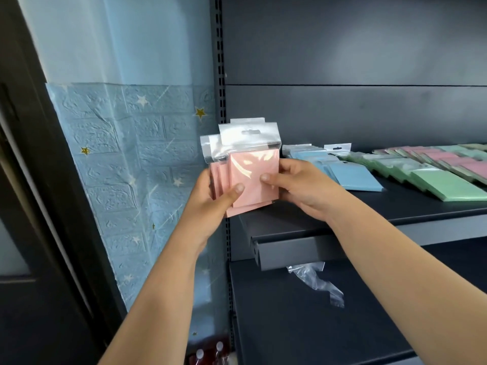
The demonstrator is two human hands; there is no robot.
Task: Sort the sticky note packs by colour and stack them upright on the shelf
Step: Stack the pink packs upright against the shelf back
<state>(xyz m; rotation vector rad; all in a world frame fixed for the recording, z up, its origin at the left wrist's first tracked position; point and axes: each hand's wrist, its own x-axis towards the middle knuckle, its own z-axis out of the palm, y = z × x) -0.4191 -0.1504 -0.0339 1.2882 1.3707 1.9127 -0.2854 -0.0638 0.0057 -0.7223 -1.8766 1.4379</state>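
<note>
While both hands [297,185] grip them, pink packs [253,177] stand upright, tabs up.

Both hands hold a bunch of pink packs [253,177] upright, at left end of dark shelf [395,206]. Left hand [213,198] grips bunch from left side, thumb across front pack; right hand [297,185] grips right edge, thumb on front. Clear hang-tab tops stick up above the pink pads. Bunch's bottom edge is just at shelf's front-left corner; contact unclear. On shelf to the right: blue packs [350,175] lying flat, then green packs [442,183], then mixed pink & green packs [448,156] further back-right. Crumpled clear plastic bag [313,280] on lower shelf [303,325]. Blue star wallpaper [126,159] left of the shelving
</note>
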